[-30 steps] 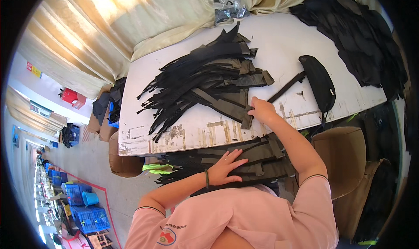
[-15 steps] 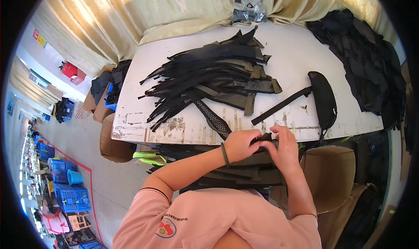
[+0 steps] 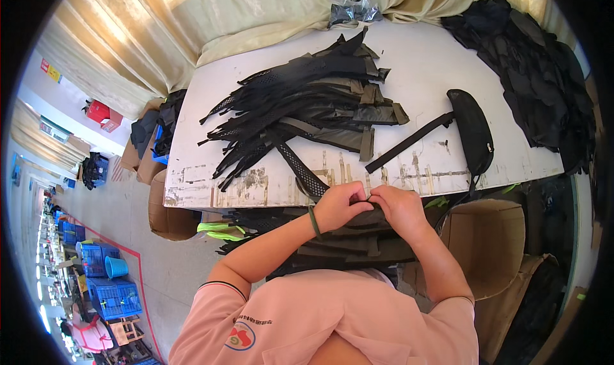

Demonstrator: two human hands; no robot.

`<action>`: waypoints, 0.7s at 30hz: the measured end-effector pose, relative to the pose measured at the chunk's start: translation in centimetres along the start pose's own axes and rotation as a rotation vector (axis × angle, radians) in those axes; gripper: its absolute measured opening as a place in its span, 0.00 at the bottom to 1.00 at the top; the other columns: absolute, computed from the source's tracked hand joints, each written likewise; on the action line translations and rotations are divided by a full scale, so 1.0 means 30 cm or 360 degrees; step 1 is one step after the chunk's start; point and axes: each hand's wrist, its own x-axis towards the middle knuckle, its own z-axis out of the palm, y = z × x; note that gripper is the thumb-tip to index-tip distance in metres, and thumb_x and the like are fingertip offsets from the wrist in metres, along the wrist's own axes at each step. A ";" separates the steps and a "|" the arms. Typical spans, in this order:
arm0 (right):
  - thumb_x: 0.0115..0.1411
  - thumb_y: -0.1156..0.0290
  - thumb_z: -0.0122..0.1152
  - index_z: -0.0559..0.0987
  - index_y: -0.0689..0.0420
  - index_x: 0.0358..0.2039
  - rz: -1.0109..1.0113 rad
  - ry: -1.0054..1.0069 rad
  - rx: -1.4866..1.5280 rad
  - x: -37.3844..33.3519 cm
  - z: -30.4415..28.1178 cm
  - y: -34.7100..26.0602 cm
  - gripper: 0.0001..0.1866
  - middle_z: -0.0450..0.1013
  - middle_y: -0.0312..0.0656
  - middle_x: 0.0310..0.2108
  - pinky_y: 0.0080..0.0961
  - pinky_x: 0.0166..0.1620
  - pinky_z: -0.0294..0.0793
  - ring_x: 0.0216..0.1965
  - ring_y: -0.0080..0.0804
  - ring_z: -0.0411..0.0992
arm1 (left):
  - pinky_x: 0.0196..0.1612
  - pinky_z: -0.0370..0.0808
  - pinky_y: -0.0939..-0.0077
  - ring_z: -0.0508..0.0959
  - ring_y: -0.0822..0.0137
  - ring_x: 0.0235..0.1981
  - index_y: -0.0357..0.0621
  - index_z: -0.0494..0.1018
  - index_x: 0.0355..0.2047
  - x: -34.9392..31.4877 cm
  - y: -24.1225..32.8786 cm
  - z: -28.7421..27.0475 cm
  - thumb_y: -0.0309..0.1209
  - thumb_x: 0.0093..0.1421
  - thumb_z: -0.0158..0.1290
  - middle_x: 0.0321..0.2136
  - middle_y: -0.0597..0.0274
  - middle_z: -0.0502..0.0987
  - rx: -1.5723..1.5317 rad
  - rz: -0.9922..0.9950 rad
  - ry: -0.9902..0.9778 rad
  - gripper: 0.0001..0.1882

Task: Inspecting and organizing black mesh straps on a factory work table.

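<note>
My left hand and my right hand meet at the table's front edge, thumbs and fingers pinched together on a small dark piece of fabric between them. A black mesh strap runs from the pile down to my left hand, seemingly part of the same piece; the fingers hide the join. Beyond my hands lies a pile of black mesh straps with grey-brown fabric ends. To its right rests a black zipped pouch with a flat black strap stretching leftward from it.
The white table has a worn, stained front edge. A heap of black fabric pieces covers its right end. Below the table stand open cardboard boxes and more dark straps. Blue crates stand on the floor at left.
Both hands have drawn closer together, and the right fingers have closed down into a pinch. The whole view has shifted slightly; the pile and pouch stay put on the table.
</note>
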 end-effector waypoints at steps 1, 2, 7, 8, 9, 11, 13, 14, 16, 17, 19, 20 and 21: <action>0.52 0.72 0.62 0.74 0.57 0.30 0.0002 0.0000 0.0000 0.014 -0.007 0.000 0.07 0.73 0.46 0.27 0.37 0.31 0.72 0.32 0.44 0.74 | 0.26 0.69 0.74 0.70 0.68 0.21 0.39 0.69 0.26 -0.012 0.002 0.003 0.29 0.53 0.61 0.20 0.60 0.73 0.0132 0.0131 -0.0007 0.11; 0.52 0.71 0.62 0.73 0.58 0.26 -0.0004 0.0140 -0.0059 0.028 -0.019 -0.002 0.06 0.73 0.46 0.25 0.36 0.31 0.72 0.30 0.44 0.73 | 0.26 0.69 0.73 0.70 0.65 0.20 0.39 0.69 0.26 -0.023 0.005 0.006 0.29 0.52 0.61 0.21 0.58 0.72 0.0264 0.0262 -0.0014 0.11; 0.54 0.70 0.60 0.73 0.59 0.22 0.0302 0.0221 0.0172 0.020 0.003 0.028 0.08 0.71 0.42 0.22 0.31 0.28 0.69 0.24 0.37 0.70 | 0.27 0.69 0.71 0.71 0.62 0.23 0.40 0.70 0.27 -0.071 0.036 -0.009 0.27 0.54 0.59 0.23 0.57 0.72 0.0459 0.0538 -0.0003 0.09; 0.55 0.70 0.59 0.73 0.59 0.23 0.0528 0.0069 0.0464 0.011 0.013 0.049 0.08 0.70 0.41 0.21 0.29 0.28 0.68 0.25 0.30 0.69 | 0.28 0.70 0.72 0.71 0.65 0.24 0.39 0.71 0.27 -0.074 0.036 -0.011 0.26 0.55 0.59 0.23 0.59 0.71 0.0473 0.0427 -0.0008 0.07; 0.56 0.69 0.57 0.74 0.59 0.24 0.0754 -0.0085 0.0760 0.004 0.027 0.063 0.08 0.69 0.39 0.20 0.26 0.29 0.67 0.25 0.24 0.68 | 0.28 0.70 0.72 0.71 0.65 0.24 0.39 0.71 0.27 -0.071 0.045 -0.010 0.26 0.55 0.59 0.23 0.59 0.71 0.0471 0.0425 -0.0015 0.07; 0.58 0.69 0.57 0.74 0.60 0.24 0.0697 -0.0082 0.0927 -0.012 0.062 0.054 0.09 0.70 0.37 0.21 0.24 0.30 0.67 0.26 0.22 0.67 | 0.30 0.70 0.70 0.73 0.59 0.25 0.39 0.68 0.27 -0.055 0.073 -0.009 0.28 0.55 0.58 0.24 0.54 0.72 0.0353 0.0274 -0.0085 0.09; 0.59 0.68 0.56 0.75 0.60 0.25 0.0618 -0.0088 0.1096 -0.013 0.062 0.047 0.10 0.70 0.34 0.22 0.22 0.32 0.67 0.27 0.19 0.66 | 0.30 0.70 0.71 0.73 0.60 0.24 0.39 0.69 0.29 -0.047 0.062 -0.007 0.27 0.56 0.57 0.24 0.55 0.72 0.0247 0.0294 -0.0084 0.08; 0.60 0.68 0.56 0.75 0.60 0.28 0.0770 -0.0218 0.1626 -0.012 0.044 0.046 0.09 0.71 0.33 0.25 0.21 0.34 0.67 0.29 0.19 0.67 | 0.30 0.70 0.72 0.73 0.62 0.24 0.39 0.69 0.31 -0.042 0.055 -0.008 0.27 0.57 0.56 0.23 0.57 0.72 0.0138 0.0317 -0.0085 0.07; 0.61 0.68 0.55 0.76 0.61 0.30 0.0921 -0.0344 0.2159 -0.010 0.014 0.047 0.09 0.72 0.32 0.28 0.20 0.36 0.67 0.31 0.20 0.67 | 0.32 0.70 0.75 0.72 0.67 0.26 0.38 0.71 0.34 -0.033 0.037 -0.024 0.24 0.57 0.56 0.25 0.60 0.72 -0.0129 0.0206 -0.0102 0.06; 0.62 0.69 0.55 0.76 0.61 0.33 0.0836 -0.0335 0.2138 -0.006 0.001 0.048 0.08 0.72 0.31 0.31 0.19 0.39 0.67 0.34 0.20 0.68 | 0.35 0.69 0.78 0.72 0.72 0.29 0.37 0.72 0.37 -0.030 0.031 -0.035 0.22 0.57 0.55 0.26 0.64 0.71 -0.0397 0.0095 -0.0115 0.07; 0.61 0.71 0.56 0.75 0.60 0.39 0.0735 -0.0484 0.2187 -0.012 -0.034 0.020 0.08 0.72 0.32 0.39 0.18 0.45 0.67 0.41 0.20 0.69 | 0.37 0.69 0.79 0.72 0.72 0.31 0.37 0.72 0.38 -0.025 0.025 -0.054 0.20 0.57 0.54 0.28 0.65 0.71 -0.0317 0.0239 -0.0053 0.08; 0.61 0.71 0.56 0.75 0.60 0.39 0.0734 -0.0483 0.2189 -0.026 -0.025 0.023 0.08 0.72 0.32 0.39 0.18 0.45 0.67 0.41 0.20 0.69 | 0.38 0.68 0.80 0.72 0.72 0.33 0.37 0.73 0.39 -0.022 0.021 -0.063 0.19 0.58 0.52 0.30 0.65 0.72 -0.0237 0.0382 0.0013 0.09; 0.60 0.71 0.58 0.75 0.60 0.39 0.0688 -0.0591 0.2313 -0.042 -0.015 0.026 0.08 0.73 0.32 0.38 0.19 0.46 0.67 0.42 0.20 0.69 | 0.40 0.67 0.81 0.71 0.72 0.35 0.37 0.74 0.39 -0.021 0.014 -0.067 0.18 0.58 0.51 0.32 0.64 0.71 -0.0226 0.0401 -0.0028 0.09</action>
